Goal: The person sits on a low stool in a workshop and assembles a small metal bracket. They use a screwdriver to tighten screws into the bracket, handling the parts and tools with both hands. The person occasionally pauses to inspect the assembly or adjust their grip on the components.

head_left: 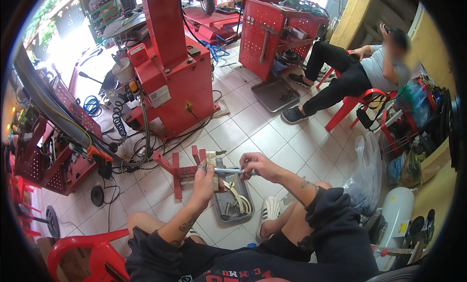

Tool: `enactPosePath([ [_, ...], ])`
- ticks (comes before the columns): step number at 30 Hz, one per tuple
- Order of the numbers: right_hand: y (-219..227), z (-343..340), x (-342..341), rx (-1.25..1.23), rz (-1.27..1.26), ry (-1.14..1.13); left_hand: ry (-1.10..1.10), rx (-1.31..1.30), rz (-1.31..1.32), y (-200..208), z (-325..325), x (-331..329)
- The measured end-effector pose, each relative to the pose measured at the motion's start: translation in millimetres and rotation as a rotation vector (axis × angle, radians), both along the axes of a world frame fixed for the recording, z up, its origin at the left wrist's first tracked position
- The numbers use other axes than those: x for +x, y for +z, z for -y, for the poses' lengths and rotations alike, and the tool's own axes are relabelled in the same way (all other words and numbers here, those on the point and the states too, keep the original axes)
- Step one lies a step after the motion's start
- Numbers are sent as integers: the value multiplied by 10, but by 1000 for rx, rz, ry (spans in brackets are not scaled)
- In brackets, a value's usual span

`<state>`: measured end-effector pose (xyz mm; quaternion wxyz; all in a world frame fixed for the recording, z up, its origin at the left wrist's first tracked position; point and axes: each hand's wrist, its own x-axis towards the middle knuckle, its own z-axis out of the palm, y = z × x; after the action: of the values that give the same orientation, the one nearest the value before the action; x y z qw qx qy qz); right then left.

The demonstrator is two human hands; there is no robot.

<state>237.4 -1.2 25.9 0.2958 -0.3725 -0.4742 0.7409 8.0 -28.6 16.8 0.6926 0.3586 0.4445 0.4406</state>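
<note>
A slim silver metal rod (227, 170) lies level between my two hands, above the floor in front of me. The fingers of my left hand (204, 176) are closed round its left end. At its right end my right hand (258, 166) grips with bent fingers, which partly hide that end. Below the rod is a grey metal tray (235, 218) with cream curved parts (240, 197) and small metal pieces in it. Just left of the tray stands a red metal stand (177, 177), its top partly hidden behind my left hand and a worn, pale block.
Hoses and cables run over the tiles beside a large red machine (177, 94). A red perforated tool cart (260, 38) and a dark tray (276, 94) stand farther off. At right another person (374, 68) sits on a red chair, near a plastic bag (362, 177) and white tank (395, 218).
</note>
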Motion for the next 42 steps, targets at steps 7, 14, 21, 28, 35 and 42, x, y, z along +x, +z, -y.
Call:
enactPosePath([
  [7,-58,139,-162,1,247,351,-19,-35,-143,-70,29,19],
  [14,-11,-85,35,92,319,-38,-50,-93,-176,-209,33,12],
  [21,91,-99,90,63,220,-288,-508,-25,-98,-6,133,49],
  [28,86,10,78,-34,78,-224,-79,-72,-17,-49,50,51],
  [35,-113,216,-170,-13,160,262,139,-56,-13,-146,-30,43],
  [42,31,77,-114,7,351,268,47,-104,-158,-213,17,19],
])
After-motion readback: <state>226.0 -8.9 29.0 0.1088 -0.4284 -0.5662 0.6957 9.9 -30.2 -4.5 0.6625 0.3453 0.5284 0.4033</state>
